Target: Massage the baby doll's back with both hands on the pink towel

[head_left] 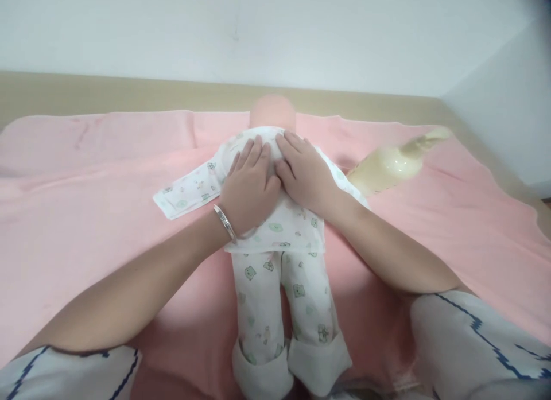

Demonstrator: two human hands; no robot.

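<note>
A baby doll in a white top (301, 230) and trousers (258, 291) with small green animal prints lies stretched out, its pink head (273, 110) farthest from me. My left hand (252, 187) rests flat on the upper torso, fingers spread and pointing away; a silver bangle circles that wrist. Beside it, my right hand (303, 170) lies flat on the same part of the top, with the thumbs close together. Neither hand grips anything. One sleeve (189, 190) reaches out to the left, while the trouser cuffs (262, 371) are turned up near me. The doll's face is not visible.
Under the doll spreads a pink blanket (86, 228) with a few creases. A pale yellow, glossy bottle-like object (391, 164) with a narrow end lies to the right, close to the other sleeve. Behind run a wooden edge (129, 93) and a white wall (150, 32).
</note>
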